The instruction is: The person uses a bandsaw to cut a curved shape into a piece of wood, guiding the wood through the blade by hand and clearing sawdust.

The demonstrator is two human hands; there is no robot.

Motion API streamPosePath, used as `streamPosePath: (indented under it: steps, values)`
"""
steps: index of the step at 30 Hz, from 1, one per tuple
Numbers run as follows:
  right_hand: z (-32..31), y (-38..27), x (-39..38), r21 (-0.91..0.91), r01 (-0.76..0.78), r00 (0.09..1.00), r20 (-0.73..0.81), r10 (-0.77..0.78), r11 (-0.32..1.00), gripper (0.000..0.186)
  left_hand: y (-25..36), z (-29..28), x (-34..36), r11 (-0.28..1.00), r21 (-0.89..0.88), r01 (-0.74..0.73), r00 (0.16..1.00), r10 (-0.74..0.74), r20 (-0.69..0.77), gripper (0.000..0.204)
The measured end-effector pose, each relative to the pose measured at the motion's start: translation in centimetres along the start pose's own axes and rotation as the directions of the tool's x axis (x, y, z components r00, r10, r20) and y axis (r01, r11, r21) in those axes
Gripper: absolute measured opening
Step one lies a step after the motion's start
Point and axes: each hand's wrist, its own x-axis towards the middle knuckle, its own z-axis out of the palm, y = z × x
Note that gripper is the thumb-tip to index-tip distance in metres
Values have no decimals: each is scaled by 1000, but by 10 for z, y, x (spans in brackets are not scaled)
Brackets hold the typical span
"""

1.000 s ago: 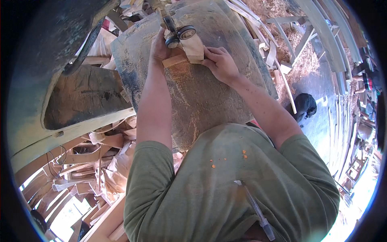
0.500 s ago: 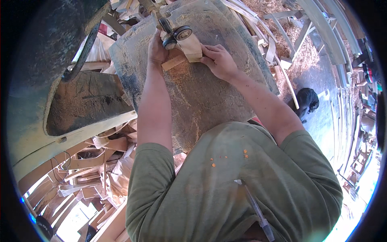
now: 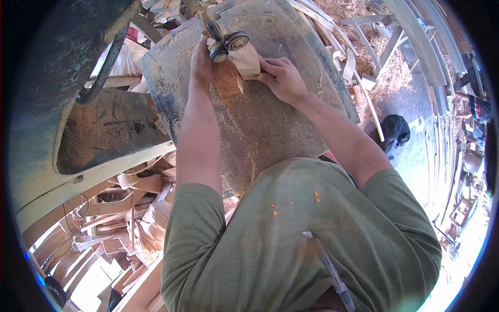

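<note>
A pale wood block (image 3: 245,61) lies on the dusty saw table (image 3: 275,119), beside and partly under the guide wheels (image 3: 236,41) of what looks like a bandsaw. My right hand (image 3: 282,79) grips the block's right end, fingers bent against its side. At the block's left side is my left hand (image 3: 202,63), closed round it as far as I can see; the wheels and guide hide part of its fingers. A thin sliver of wood (image 3: 239,86) points toward me from the block's near side, next to reddish sawdust (image 3: 226,83). The blade itself is hard to make out.
The big machine frame (image 3: 47,104) rises at the left. Wood offcuts (image 3: 117,208) are heaped below it. Long strips (image 3: 369,106) lean beyond the table's right edge, near a dark rounded object (image 3: 395,130). A pen (image 3: 332,273) hangs at my shirt front.
The flat strip at the block's near side has turned or tipped, showing now only as a narrow sliver with sawdust beside it. Both hands stay almost in place.
</note>
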Motion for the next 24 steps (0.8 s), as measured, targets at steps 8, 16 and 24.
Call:
streamPosePath:
  steps: [8,16,24]
  values:
    - [2,2,-1,55,-18,1000,-10,18,998,51,2,-5,0,997,28,-67,997,66,38,43]
    - [-2,5,-3,80,21,1000,-2,-20,997,53,2,-1,1,996,73,-54,998,51,32,41]
    - [1,6,-4,20,12,1000,-14,-12,1000,49,-4,-6,4,995,66,-74,995,70,66,40]
